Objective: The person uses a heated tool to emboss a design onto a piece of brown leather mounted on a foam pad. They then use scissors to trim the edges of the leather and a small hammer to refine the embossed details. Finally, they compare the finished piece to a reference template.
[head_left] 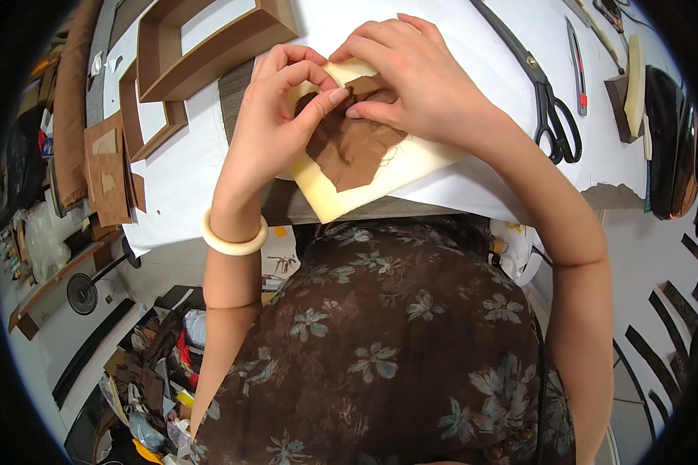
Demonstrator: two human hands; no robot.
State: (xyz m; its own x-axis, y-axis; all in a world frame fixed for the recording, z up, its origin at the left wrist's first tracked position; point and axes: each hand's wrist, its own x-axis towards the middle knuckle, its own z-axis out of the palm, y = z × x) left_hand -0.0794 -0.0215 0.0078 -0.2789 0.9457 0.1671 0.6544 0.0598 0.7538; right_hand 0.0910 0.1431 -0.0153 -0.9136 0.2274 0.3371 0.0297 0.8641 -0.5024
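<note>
A piece of thin brown fabric with frayed edges lies wrinkled on a cream foam sheet at the near edge of the table. My left hand pinches a fold of the fabric between thumb and fingers near its far side. Close beside it, my right hand grips the same fabric, its thumb lying on the cloth and its fingers curled over the far part. Both hands partly cover the foam and the fabric's far edge. Loose threads hang at the fabric's right side.
Brown open box frames stand at the far left, with flat brown pieces beside them. Large black scissors and a utility knife lie to the right on white paper. A cream block sits farther right.
</note>
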